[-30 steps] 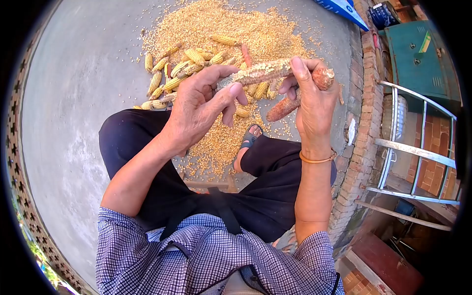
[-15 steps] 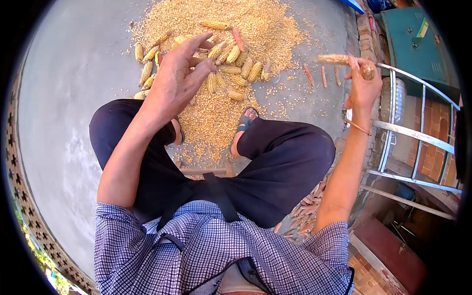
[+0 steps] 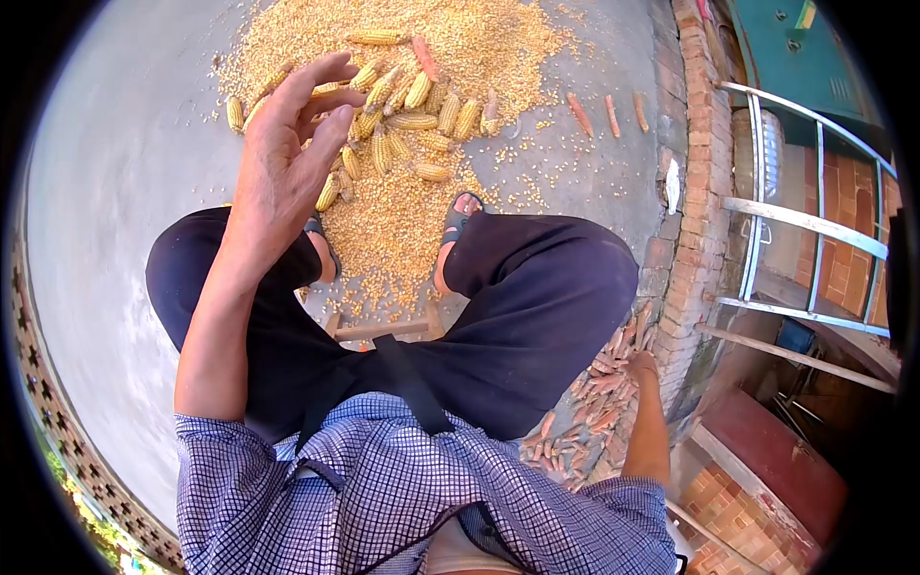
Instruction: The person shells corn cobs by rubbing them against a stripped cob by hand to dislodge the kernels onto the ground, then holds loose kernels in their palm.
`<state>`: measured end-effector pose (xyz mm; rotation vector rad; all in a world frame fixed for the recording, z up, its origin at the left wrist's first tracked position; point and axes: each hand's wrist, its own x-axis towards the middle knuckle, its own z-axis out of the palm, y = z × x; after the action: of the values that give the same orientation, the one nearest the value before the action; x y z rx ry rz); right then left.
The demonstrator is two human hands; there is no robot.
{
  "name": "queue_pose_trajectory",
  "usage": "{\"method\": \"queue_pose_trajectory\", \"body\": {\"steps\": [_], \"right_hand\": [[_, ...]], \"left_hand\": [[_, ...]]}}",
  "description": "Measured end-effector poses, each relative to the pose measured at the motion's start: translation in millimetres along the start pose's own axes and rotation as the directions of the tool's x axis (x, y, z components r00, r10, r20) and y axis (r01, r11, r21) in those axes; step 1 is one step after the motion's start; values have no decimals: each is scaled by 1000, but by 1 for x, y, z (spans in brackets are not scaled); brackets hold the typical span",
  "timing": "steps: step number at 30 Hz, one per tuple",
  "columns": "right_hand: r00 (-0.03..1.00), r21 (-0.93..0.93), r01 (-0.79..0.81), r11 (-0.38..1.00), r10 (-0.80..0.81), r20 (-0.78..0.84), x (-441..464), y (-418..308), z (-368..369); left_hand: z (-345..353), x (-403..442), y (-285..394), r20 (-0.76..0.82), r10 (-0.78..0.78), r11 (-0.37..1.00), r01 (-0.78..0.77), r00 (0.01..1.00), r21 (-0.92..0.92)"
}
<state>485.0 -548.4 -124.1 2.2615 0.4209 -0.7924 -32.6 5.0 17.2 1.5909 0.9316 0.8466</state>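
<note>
The left hand [image 3: 276,163] is raised on the left, its fingers curved and spread from the thumb, covering part of the view of the yellow corn ears [image 3: 412,122] beyond. These ears lie heaped on loose kernels [image 3: 460,48], which spread to the far side and between the sandalled feet. A reddish cob [image 3: 425,57] rests among them. Three bare cobs [image 3: 612,115] lie farther right on the grey floor [image 3: 115,240]. At near right, the right hand [image 3: 644,366] is lowered at a cob pile [image 3: 606,383]; its fingers are indistinct. Brick edging [image 3: 697,192] runs beside a metal frame [image 3: 805,220].
</note>
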Motion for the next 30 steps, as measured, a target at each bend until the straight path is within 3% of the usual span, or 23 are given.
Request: {"method": "queue_pose_trajectory", "body": {"steps": [1,2,3,4,5,6,12,14,17,18,22,28,30], "right_hand": [[999,27,46,999,-46,-15,6,-28,-2],[951,77,309,948,-306,-45,-21,-70,-31],[955,3,294,956,-293,-50,5,-104,-27],[953,274,290,917,-249,-175,48,-119,5],[920,462,389,797,-310,-241,43,-168,-18],[888,523,460,718,-358,-289,34,-212,-42],[716,315,697,644,-612,-335,-11,-412,-152],[582,250,806,537,-642,-499,12,-457,-148],[508,187,846,499,-650,-564,20,-492,-158],[440,115,878,465,-688,-578,26,-499,-161],[518,157,843,514,-699,-493,35,-517,-170],[395,35,889,456,-726,-563,46,-544,-171],[474,54,854,518,-728,-495,49,-550,-175]], "left_hand": [[2,0,1,8,-4,1000,4,1000,9],[4,-1,0,-2,-4,1000,4,1000,-2],[5,-1,0,-1,-5,1000,5,1000,0],[6,-1,-1,-4,-7,1000,7,1000,2],[5,-1,-1,-9,-10,1000,10,1000,6],[4,-1,-2,-8,-25,1000,25,1000,7],[7,1,-6,-43,-87,995,88,995,38],[7,0,-7,-18,-91,995,92,996,41],[12,0,-2,14,-120,992,119,993,51],[13,0,-2,29,-127,991,126,991,41],[18,-2,9,66,-209,978,207,976,36],[19,-2,13,134,-224,974,217,965,65],[20,-1,10,160,-245,970,241,956,46]]}}
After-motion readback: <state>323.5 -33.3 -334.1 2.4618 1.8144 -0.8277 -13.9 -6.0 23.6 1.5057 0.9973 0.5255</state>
